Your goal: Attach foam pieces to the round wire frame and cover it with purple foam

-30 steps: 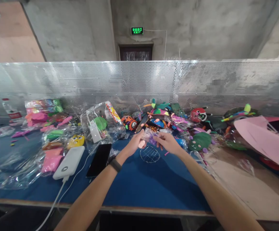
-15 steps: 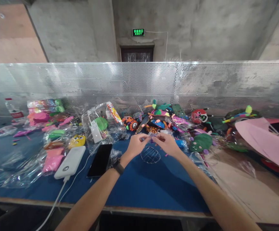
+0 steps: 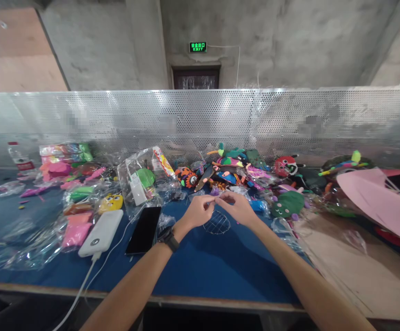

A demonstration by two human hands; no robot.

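My left hand (image 3: 200,210) and my right hand (image 3: 235,206) meet fingertip to fingertip above the blue table (image 3: 217,271). Both are closed in a pinch, and whatever lies between the fingertips is too small or hidden to make out. Just beneath them, a round wire-like grid (image 3: 217,225) lies flat on the table, its upper edge partly covered by my hands. Beyond the fingers sits a heap of colourful clay and craft figures (image 3: 229,170). A black watch (image 3: 168,239) is on my left wrist.
Left of my arm lie a black phone (image 3: 143,230) and a white power bank (image 3: 101,233) with its cable. Pink clay packets (image 3: 77,229) and plastic wrappers spread further left. At right are a green figure (image 3: 287,205), a brown board (image 3: 351,262) and pink sheets (image 3: 375,197). A perforated metal screen (image 3: 200,119) stands behind.
My fingertips have come closer together and curled in. The small clear, purplish piece seen between them before is no longer visible. The wire grid has stayed in place.
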